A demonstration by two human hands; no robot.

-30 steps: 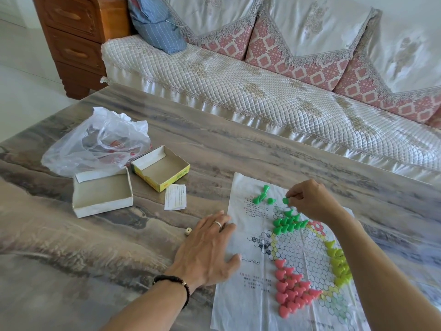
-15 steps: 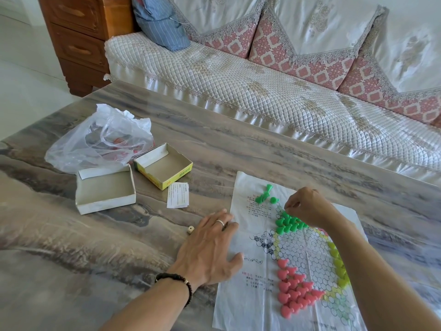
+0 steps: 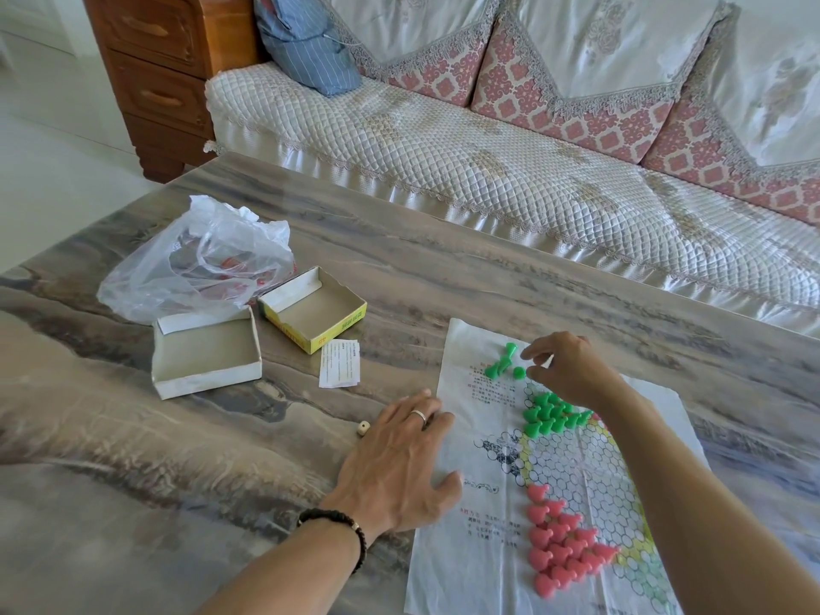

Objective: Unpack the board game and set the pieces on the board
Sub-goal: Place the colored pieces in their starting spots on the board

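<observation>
A thin, creased paper game board (image 3: 483,565) printed with small hexagon-like cells lies flat on the glossy, wood-grain-patterned table (image 3: 443,277); its near and right parts are cut off by the frame edge and by the right forearm. The left hand (image 3: 399,468), a metal ring on one finger and a dark beaded bracelet at the wrist, lies flat with fingers spread and straight, pressing the board's left edge, fingertips on the paper. The right hand (image 3: 572,370) hovers over the board's far part, thumb and forefinger curved toward each other with a small gap; whether they pinch a piece is too small to make out. Just left of that hand, on the board's far-left corner, lie a few loose green pegs (image 3: 501,364), smooth plastic with round heads, tipped over. Nearer the board's centre a tight triangular cluster of green pegs (image 3: 550,417) stands upright, its right end hidden by the right wrist. On the board's near-left part a triangle of pink pegs (image 3: 561,548) stands packed together. Left of the board, on the table, sit a small pale die (image 3: 363,428), a folded printed leaflet (image 3: 339,364), a yellow cardboard box half (image 3: 313,308) and a white cardboard box half (image 3: 206,355), both open and shallow, and a crumpled translucent plastic bag (image 3: 199,259) whose contents are hard to make out.
</observation>
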